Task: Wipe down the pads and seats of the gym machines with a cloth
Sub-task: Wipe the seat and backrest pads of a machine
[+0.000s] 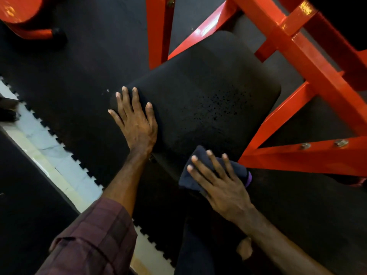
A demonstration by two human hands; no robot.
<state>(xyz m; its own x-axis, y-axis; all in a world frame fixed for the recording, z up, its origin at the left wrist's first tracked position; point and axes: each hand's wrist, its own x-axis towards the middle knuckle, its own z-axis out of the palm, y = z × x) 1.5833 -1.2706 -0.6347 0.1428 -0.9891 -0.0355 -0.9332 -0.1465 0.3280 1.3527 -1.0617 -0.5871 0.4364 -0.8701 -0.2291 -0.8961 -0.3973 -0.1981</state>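
1. Nearest the camera, at the lower right of the frame, the right hand (pixel 220 181) lies flat with fingers straight and spread, pressing a folded dark navy cloth with a purple edge (pixel 200 171) against the near edge of the pad. It curls round nothing; the palm and fingers bear on the cloth from above.
2. Just beyond, centre-left of the frame, the left hand (pixel 135 120) rests open on the near left corner of the black square cushioned seat pad (pixel 198 92), fingers straight and fanned, steadying it and holding nothing.
3. The pad fills the middle of the frame; a patch of dark specks shows right of its centre, possibly droplets or wear, I cannot tell which.
4. The step in hand looks like wiping this seat, with the cloth only at its near edge and most of the surface ahead of it.
5. The next move likely calls for sliding the cloth up and across towards the speckled patch, keeping flat pressure, and shifting the left hand so its corner gets wiped.
6. Farthest off, the glossy red-orange steel machine frame (pixel 297 62) brackets the pad at upper right, above the black rubber floor (pixel 79 66).
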